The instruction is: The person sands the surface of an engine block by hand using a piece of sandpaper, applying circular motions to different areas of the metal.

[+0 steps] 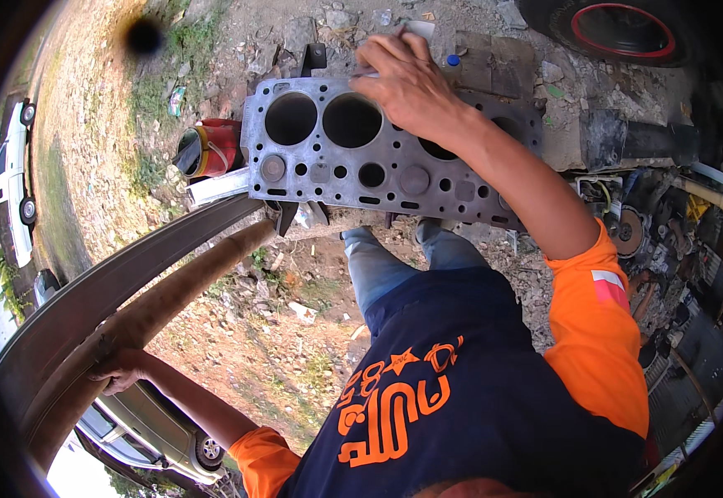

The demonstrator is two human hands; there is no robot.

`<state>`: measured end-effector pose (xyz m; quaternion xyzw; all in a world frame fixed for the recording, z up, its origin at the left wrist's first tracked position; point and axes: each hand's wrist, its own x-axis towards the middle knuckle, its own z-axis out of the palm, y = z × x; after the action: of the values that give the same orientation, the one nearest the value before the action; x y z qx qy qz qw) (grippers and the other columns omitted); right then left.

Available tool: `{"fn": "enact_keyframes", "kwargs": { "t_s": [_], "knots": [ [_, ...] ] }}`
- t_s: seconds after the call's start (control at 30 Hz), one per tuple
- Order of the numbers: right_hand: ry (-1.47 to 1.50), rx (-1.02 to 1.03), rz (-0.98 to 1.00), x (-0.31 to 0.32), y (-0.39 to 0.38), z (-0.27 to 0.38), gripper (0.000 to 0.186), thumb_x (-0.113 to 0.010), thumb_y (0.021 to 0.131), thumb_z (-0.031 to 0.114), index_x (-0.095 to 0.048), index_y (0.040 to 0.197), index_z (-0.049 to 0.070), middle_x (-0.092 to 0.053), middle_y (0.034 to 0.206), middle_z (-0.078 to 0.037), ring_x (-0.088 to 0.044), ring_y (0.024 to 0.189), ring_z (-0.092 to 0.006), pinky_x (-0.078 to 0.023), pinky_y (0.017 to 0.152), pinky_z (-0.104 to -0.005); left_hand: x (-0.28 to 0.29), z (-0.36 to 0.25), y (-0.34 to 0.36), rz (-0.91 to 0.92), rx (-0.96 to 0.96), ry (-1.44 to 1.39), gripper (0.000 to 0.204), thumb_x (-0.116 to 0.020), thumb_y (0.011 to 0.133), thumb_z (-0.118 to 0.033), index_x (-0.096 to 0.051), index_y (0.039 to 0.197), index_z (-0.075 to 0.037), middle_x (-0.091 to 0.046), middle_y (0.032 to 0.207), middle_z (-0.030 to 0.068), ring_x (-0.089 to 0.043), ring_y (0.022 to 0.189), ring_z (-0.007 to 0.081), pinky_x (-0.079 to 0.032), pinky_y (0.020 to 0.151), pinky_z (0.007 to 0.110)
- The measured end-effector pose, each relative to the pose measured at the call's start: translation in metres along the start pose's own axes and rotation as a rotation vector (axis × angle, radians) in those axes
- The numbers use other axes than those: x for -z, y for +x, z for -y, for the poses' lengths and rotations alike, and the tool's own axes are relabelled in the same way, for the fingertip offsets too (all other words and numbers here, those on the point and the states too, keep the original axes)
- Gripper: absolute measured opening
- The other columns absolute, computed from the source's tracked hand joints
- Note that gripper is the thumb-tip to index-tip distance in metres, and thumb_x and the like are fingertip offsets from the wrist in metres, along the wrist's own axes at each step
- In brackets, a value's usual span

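Note:
A grey metal engine block (320, 178) lies across the upper middle of the head view, its flat top face showing large round bores and many smaller holes. My right hand (403, 83) is over the far edge of the block, right of the second bore from the left, fingers curled on a small pale piece I cannot make out clearly. My left hand (121, 369) is low on the left, wrapped round a long brown weathered pole (204, 274), which runs alongside a dark metal beam (129, 282) toward the block's left end.
A red bucket (222, 145) stands left of the block on rubble-strewn ground. A tyre with red rim (623, 29) is at the top right, scrap parts (631, 228) along the right. A white vehicle (13, 174) and an olive car (154, 432) stand at the left.

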<state>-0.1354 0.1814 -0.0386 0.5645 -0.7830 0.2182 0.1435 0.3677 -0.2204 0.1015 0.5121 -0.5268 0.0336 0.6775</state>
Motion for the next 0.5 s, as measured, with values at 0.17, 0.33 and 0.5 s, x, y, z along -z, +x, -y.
{"fn": "enact_keyframes", "kwargs": {
  "t_s": [0.17,0.33,0.5],
  "knots": [
    [0.075,-0.018,0.033,0.006,-0.017,0.001,0.020,-0.065,0.087,0.008,-0.082,0.097,0.010,-0.064,0.117,-0.007,-0.052,0.133,-0.0230,-0.031,0.111,-0.0469,-0.003,-0.016,-0.007,0.013,-0.020,0.000,0.091,-0.064,0.101,-0.058,-0.040,0.140,0.021,-0.054,0.132,0.0417,-0.062,0.125,0.0475,-0.058,0.101,0.049],
    [0.068,-0.003,0.018,0.002,-0.003,0.003,0.015,-0.064,0.088,0.009,-0.080,0.087,0.009,-0.064,0.117,-0.008,-0.054,0.130,-0.0228,-0.033,0.110,-0.0479,0.000,-0.014,-0.007,0.039,-0.045,-0.015,0.092,-0.063,0.101,-0.061,-0.042,0.138,0.021,-0.054,0.133,0.0415,-0.062,0.125,0.0479,-0.056,0.102,0.051],
    [0.065,0.022,-0.016,0.003,-0.017,-0.004,0.014,-0.064,0.088,0.010,-0.078,0.087,0.009,-0.064,0.117,-0.008,-0.054,0.127,-0.0228,-0.033,0.111,-0.0480,-0.003,0.002,-0.001,0.049,-0.058,-0.123,0.095,-0.066,0.098,-0.061,-0.039,0.141,0.019,-0.054,0.134,0.0401,-0.062,0.125,0.0458,-0.055,0.103,0.052]
  ]
}}
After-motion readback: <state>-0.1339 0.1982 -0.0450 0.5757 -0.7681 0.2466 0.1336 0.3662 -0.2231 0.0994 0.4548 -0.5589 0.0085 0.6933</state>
